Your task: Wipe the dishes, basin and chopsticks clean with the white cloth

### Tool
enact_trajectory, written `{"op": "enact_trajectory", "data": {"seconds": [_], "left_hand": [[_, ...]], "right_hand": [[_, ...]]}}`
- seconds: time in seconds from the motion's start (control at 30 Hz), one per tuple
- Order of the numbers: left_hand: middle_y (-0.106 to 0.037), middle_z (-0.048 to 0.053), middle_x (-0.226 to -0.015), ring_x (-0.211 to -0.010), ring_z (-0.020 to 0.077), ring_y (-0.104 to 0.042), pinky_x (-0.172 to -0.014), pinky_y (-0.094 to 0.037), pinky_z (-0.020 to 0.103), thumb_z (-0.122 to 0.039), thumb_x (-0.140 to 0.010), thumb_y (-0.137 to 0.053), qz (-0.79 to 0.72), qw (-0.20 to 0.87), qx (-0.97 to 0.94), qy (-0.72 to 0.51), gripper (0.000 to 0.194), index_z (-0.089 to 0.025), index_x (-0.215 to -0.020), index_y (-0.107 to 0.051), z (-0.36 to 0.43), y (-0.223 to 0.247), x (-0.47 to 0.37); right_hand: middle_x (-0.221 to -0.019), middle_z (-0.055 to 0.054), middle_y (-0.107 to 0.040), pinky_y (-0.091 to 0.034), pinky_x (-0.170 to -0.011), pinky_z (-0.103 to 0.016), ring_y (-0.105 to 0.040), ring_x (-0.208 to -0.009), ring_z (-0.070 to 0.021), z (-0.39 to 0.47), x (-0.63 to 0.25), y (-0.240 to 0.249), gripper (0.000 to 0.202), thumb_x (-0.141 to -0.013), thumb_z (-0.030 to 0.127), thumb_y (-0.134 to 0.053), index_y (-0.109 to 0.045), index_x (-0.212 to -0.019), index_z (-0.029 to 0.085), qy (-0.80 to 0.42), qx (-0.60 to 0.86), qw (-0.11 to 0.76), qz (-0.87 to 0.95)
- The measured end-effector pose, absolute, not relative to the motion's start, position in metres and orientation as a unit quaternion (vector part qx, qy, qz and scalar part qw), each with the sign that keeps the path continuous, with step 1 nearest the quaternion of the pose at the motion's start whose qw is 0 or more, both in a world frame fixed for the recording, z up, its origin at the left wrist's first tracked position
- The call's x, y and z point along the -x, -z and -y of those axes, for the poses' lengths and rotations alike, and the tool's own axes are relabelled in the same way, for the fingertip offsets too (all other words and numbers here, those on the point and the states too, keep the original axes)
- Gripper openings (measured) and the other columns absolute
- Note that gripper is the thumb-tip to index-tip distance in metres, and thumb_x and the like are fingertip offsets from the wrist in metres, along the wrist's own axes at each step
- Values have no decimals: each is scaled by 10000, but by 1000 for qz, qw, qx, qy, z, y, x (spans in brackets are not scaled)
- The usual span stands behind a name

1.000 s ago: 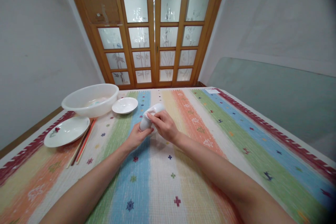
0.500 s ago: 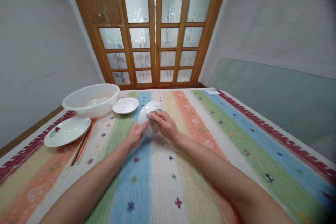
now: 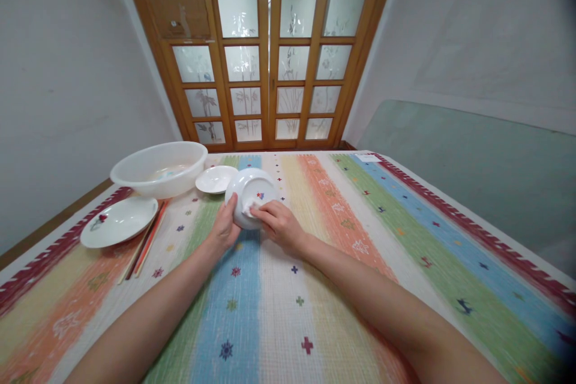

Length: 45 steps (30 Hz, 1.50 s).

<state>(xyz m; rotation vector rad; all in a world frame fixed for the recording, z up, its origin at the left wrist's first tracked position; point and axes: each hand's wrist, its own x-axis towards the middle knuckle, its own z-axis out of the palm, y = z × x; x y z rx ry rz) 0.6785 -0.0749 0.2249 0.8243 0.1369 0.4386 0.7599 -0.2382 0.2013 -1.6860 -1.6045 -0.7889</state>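
A white dish (image 3: 246, 183) is tilted up above the table, its underside with a small red and blue mark turned toward me. My left hand (image 3: 226, 225) grips the dish by its left rim, thumb on the near face. Against the lower part of the underside, my right hand (image 3: 282, 225) pinches a small white wad (image 3: 250, 209), which looks like a cloth or tissue. The fingers partly cover the wad, so its exact kind is unclear.
Behind the held dish stands a small white bowl (image 3: 216, 179). A large translucent basin (image 3: 158, 169) is at the back left. Nearer lie a plate with a red flower (image 3: 119, 222) and several chopsticks (image 3: 144, 246). A patterned cloth (image 3: 342, 312) covers the table.
The dish has turned so more of its underside and its mark show. My right hand has moved the wad down across the underside. My left hand has shifted slightly left.
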Motion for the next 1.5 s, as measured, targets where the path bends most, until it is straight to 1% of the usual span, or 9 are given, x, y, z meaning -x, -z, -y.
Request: {"op": "enact_trajectory", "data": {"seconds": [0.17,0.4,0.63,0.7,0.83,0.93,1.13,1.37,1.5], "left_hand": [[-751,103,-1166,-1146,284,-687,-1009,-563,393,-368,-872,-758,-80,897,-378,-217,478,-150,-1281,-642,73,-224,-680],[-772,110,-1073,-1086,278,-716,-1008,-561,360,-299,-825,-799,-88,904,-378,-176,366,-120,-1131,-707,86,-212,-679],[-773,100,-1051,-1074,288,-719,-981,-574,384,-321,-834,-787,-92,906,-354,-212,391,-129,-1159,-685,80,-213,-681],[-771,103,-1083,-1111,298,-707,-1000,-568,397,-336,-843,-781,-96,907,-353,-208,393,-143,-1172,-685,79,-213,-681],[-765,113,-1118,-1166,304,-683,-1046,-540,397,-364,-832,-793,-100,899,-378,-194,408,-149,-1167,-701,83,-209,-680],[-766,125,-1107,-1168,305,-679,-1052,-532,397,-380,-812,-812,-99,889,-409,-183,435,-128,-1152,-711,88,-208,-676],[-770,140,-1052,-1094,319,-698,-972,-561,399,-420,-756,-843,-101,869,-462,-145,507,-98,-1127,-718,96,-212,-668],[-773,127,-976,-945,293,-721,-836,-576,349,-468,-736,-852,-84,854,-495,-135,523,-95,-1083,-731,105,-211,-666],[-772,122,-1012,-957,288,-725,-868,-576,360,-459,-736,-855,-79,856,-490,-144,536,-106,-1119,-728,107,-211,-666]], "right_hand": [[-955,-96,-636,-515,-809,-383,-566,-909,-234,252,-788,-211,389,-944,57,-505,-661,-1272,195,367,704,311,523],[-1099,-105,-647,-522,-890,-398,-573,-1004,-242,242,-770,-211,432,-999,116,-474,-561,-1406,231,339,674,327,569],[-997,-89,-627,-497,-846,-391,-547,-946,-247,247,-778,-197,230,-876,104,-534,-643,-1055,199,278,693,295,596],[-973,-97,-605,-490,-855,-410,-542,-954,-259,251,-786,-198,203,-882,121,-510,-634,-1024,196,291,720,332,536],[-1031,-102,-601,-498,-906,-445,-567,-1011,-265,253,-791,-207,229,-909,152,-460,-605,-1083,193,274,734,490,381],[-1126,-113,-594,-488,-989,-483,-565,-1099,-272,252,-787,-216,272,-952,237,-484,-608,-1191,199,255,737,525,341],[-1440,-122,-531,-396,-1169,-527,-480,-1356,-267,257,-781,-226,441,-1054,364,-382,-492,-1454,217,262,719,492,415],[-1585,-93,-432,-341,-1226,-539,-372,-1487,-266,258,-766,-234,531,-1059,351,-396,-387,-1578,236,292,695,356,552],[-1614,-78,-393,-315,-1247,-518,-312,-1522,-250,256,-763,-236,548,-1066,333,-398,-347,-1604,239,294,677,303,603]]}}
